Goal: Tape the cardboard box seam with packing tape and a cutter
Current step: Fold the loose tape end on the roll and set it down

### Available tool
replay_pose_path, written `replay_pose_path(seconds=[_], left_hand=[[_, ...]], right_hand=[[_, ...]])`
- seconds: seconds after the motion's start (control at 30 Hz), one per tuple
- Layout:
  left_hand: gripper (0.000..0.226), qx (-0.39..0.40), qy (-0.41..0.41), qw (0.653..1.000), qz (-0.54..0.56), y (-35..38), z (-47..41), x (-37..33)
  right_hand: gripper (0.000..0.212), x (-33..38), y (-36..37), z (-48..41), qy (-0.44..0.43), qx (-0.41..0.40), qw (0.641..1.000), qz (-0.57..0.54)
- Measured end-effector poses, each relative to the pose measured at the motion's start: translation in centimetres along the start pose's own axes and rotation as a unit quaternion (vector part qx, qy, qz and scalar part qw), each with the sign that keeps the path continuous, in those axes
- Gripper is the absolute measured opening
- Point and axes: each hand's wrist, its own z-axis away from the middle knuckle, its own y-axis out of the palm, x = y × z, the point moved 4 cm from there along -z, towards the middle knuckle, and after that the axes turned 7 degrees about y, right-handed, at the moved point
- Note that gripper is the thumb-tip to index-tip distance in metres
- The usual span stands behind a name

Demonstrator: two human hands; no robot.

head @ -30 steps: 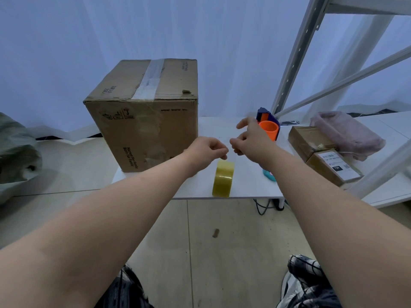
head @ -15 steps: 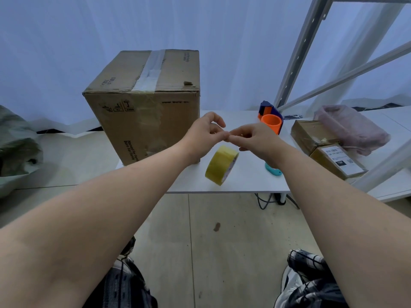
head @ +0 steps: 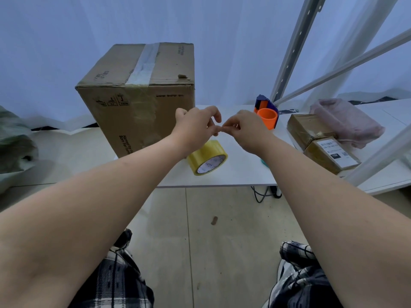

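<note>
A white surface (head: 240, 174) stood before a pale curtain. At its left, the cardboard box (head: 142, 101) sat upright; a pale tape strip (head: 145, 63) already ran along its top seam, though its age could not be judged. The left hand (head: 195, 127) and right hand (head: 246, 130) met fingertip to fingertip just above the yellow tape roll (head: 206, 157), pinching something too thin to identify, probably the tape end. Far right stood an orange-and-blue dispenser (head: 266, 112). Taping appeared barely begun.

I see the cardboard box (head: 142, 96) at the white table's (head: 240, 174) left end, the tape roll (head: 206, 157) before it, the tape dispenser (head: 265, 113) behind right, two parcels (head: 320, 141) farther right.
</note>
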Motion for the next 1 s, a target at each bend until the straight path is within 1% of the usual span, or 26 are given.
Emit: replay_pose_path(seconds=[0.13,0.2,0.27,0.33,0.4,0.47,0.6,0.67,0.83,0.93,1.0], left_hand=[[0.013,0.029,-0.003,0.999,-0.016,-0.1,-0.2,-0.1],[0.012,0.035,-0.022,0.999,-0.01,-0.1,-0.4,-0.1],[0.009,0.039,-0.041,0.998,0.001,0.0,-0.6,0.0],[0.01,0.045,-0.044,0.998,0.015,-0.2,-0.6,0.2],[0.017,0.055,-0.024,0.998,0.009,-0.4,-0.6,0.1],[0.025,0.057,0.021,0.997,-0.038,-0.5,-0.6,-0.3],[0.02,0.001,0.085,0.991,-0.103,-1.0,-0.5,-1.0],[0.02,-0.022,0.112,0.986,-0.121,-1.2,-0.3,-1.2],[0.021,-0.083,0.139,0.981,-0.111,-1.4,0.1,-1.2],[0.017,-0.107,0.132,0.983,-0.068,-1.9,0.0,-0.9],[0.017,-0.097,0.127,0.987,-0.021,-1.9,0.0,-1.0]], right_hand=[[0.021,0.1,-0.2,0.0,0.022,-0.008,0.998,-0.051],[0.02,0.2,-0.4,0.1,0.038,-0.02,0.991,-0.123],[0.023,0.1,-0.6,0.3,0.064,-0.029,0.977,-0.201],[0.02,0.1,-0.5,0.3,0.084,-0.024,0.969,-0.232],[0.017,0.0,-0.5,0.3,0.104,-0.021,0.959,-0.264],[0.014,0.0,-0.6,0.3,0.126,-0.018,0.941,-0.312],[0.012,0.2,-0.5,0.2,0.157,-0.007,0.908,-0.388],[0.012,0.2,-0.5,0.1,0.162,0.002,0.901,-0.403],[0.014,0.4,-0.6,0.2,0.142,0.01,0.909,-0.393],[0.009,0.6,-1.0,0.2,0.127,-0.002,0.914,-0.386],[0.003,0.8,-1.1,0.3,0.114,-0.008,0.923,-0.367]])
